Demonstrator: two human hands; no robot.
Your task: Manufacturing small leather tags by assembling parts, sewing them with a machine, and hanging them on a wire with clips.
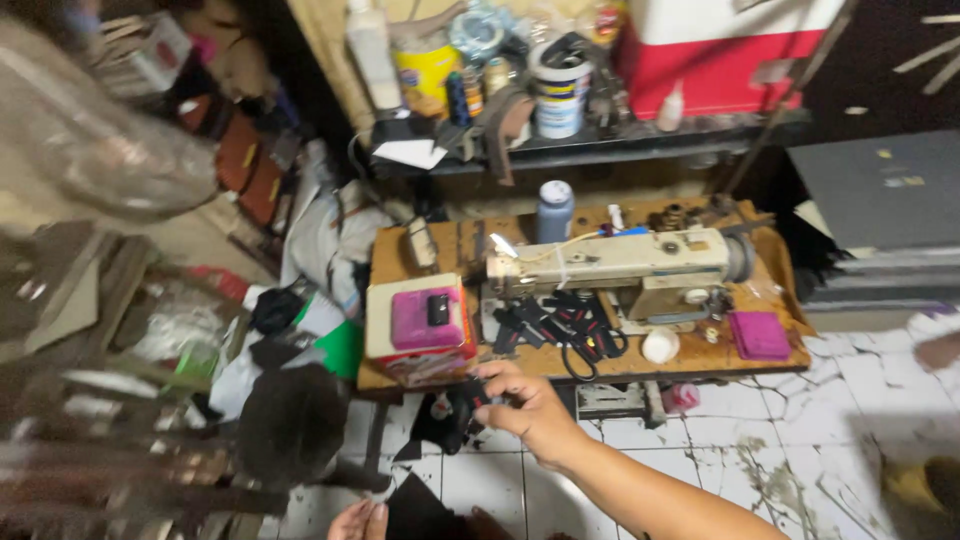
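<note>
Left hand point(358, 520) at bottom edge, fingertips touching a dark piece point(420, 510); grip cannot be told. Right hand point(528, 405) reaches forward, fingers pinched on a small black piece point(470, 397) at the near edge of the wooden table point(385, 255). Beyond: box with pink lid point(420, 330), black scissors point(585, 345), cream sewing machine point(620, 265), cluttered shelf point(640, 145).

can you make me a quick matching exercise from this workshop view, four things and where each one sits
Things:
1. sewing machine
2. dark bottle with a pale cap
3. pink box
4. right hand

Places:
A. on top of a carton at the table's left end
B. at the table's front edge, holding a small black piece
C. along the middle of the wooden table
D. standing behind the machine's left end

Pairs: 1-C, 2-D, 3-A, 4-B
</note>
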